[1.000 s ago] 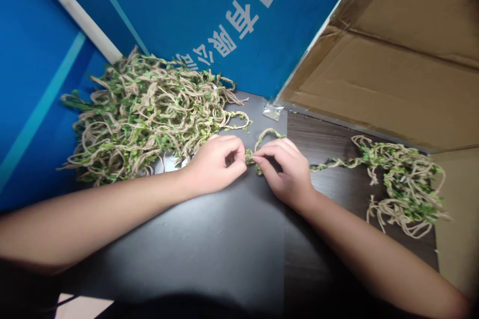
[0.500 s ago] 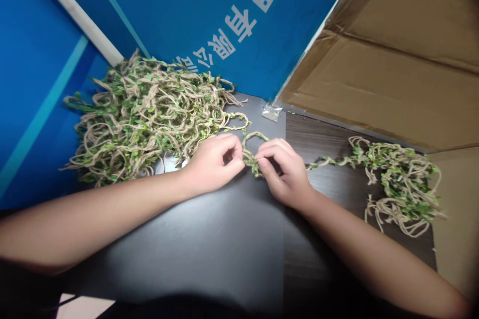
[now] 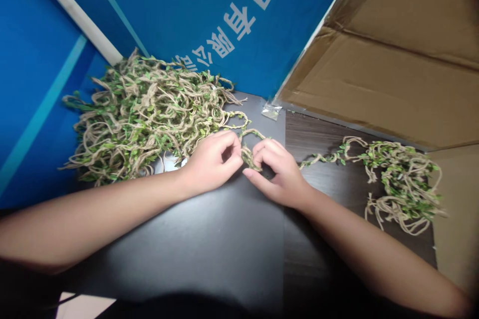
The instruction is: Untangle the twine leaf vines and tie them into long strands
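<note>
A leafy twine strand [image 3: 250, 157] runs between my two hands, with a loop of it rising behind them. My left hand [image 3: 217, 160] pinches the strand, thumb against index finger. On the other side, my right hand [image 3: 277, 169] touches it with curled fingers, the thumb apart from them. From my right hand the strand continues toward a smaller bunch of leafy twine [image 3: 404, 174] on the right. Behind my left forearm lies a big tangled heap of leafy twine [image 3: 149, 114].
A blue panel with white characters [image 3: 239, 20] stands at the back. Brown cardboard [image 3: 392, 79] leans at the right. A small clear plastic packet [image 3: 271, 111] lies on the grey tabletop [image 3: 209, 244] near the panel's base. Something pale [image 3: 84, 306] shows at bottom left.
My right thumb has parted from the fingers and moved left and down. The strand between my hands has shifted, and its part right of my right hand has moved slightly.
</note>
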`<state>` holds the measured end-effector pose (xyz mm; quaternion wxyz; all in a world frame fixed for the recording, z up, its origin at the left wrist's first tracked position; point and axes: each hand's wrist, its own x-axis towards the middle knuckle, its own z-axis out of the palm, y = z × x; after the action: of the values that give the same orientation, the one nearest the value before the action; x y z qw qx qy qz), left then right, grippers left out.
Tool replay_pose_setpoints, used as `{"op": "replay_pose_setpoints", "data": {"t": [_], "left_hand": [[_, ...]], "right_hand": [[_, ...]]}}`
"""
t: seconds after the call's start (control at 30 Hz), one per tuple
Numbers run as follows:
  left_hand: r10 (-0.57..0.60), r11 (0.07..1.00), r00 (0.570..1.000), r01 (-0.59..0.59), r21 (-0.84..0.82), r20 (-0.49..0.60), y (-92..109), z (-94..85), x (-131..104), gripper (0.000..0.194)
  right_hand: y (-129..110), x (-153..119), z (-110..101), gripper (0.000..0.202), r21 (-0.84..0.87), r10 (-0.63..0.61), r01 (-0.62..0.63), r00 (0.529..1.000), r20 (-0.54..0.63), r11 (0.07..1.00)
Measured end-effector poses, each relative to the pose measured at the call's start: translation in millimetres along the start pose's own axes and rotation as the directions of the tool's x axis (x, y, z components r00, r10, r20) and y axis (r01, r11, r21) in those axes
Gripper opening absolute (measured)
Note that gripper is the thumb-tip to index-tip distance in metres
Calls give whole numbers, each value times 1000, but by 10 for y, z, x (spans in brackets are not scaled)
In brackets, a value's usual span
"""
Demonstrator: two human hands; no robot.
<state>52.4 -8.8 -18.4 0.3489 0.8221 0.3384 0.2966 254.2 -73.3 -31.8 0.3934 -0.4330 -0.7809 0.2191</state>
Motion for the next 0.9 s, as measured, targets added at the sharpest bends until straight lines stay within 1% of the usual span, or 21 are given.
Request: {"op": "replay_pose_setpoints", "data": {"t": [0.07, 0.13, 0.27, 0.43, 0.5, 0.53, 0.6, 0.7, 0.77, 0.83, 0.9], "left_hand": [[5, 1000, 1000, -5, -2, -14, 10, -1, 4, 11], [6, 1000, 1000, -6, -3, -21, 18, -3, 9, 11], [-9, 1000, 1000, 9, 7, -17, 12, 0, 12, 12], [-17, 999, 1000, 17, 38, -6, -12, 11, 12, 12], [-15, 999, 1000, 15, 44, 0, -16, 14, 15, 11], [-15, 999, 1000, 15, 46, 5, -17, 15, 17, 10], [-21, 998, 1000, 21, 51, 14, -16, 17, 18, 10], [-32, 998, 999, 31, 47, 16, -12, 16, 15, 9], [-34, 999, 999, 33, 35, 8, -8, 13, 12, 10], [-26, 999, 1000, 27, 23, -10, -5, 8, 8, 10], [-18, 1000, 999, 18, 15, -31, -6, 4, 5, 11]], "right_hand": [[17, -4, 27, 25, -26, 29, -30, 998, -52, 999], [20, -7, 33, 22, -12, 40, -41, 994, -100, 999], [-6, -7, -15, 13, 15, 5, -3, 984, -178, 1000], [-43, -13, -76, 6, 57, -106, 118, 976, -188, 991], [-58, -21, -77, 5, 96, -129, 149, 973, -191, 984], [-67, -27, -72, 5, 123, -122, 148, 973, -195, 981], [-84, -39, -60, 5, 211, -56, 98, 978, -199, 972], [-100, -54, -47, 11, 406, 101, -40, 986, -132, 913], [-102, -58, -52, 20, 458, 157, -116, 986, -51, 881], [-104, -55, -65, 23, 399, 141, -129, 990, 1, 908], [-108, -49, -76, 21, 298, 78, -82, 997, 23, 951]]}}
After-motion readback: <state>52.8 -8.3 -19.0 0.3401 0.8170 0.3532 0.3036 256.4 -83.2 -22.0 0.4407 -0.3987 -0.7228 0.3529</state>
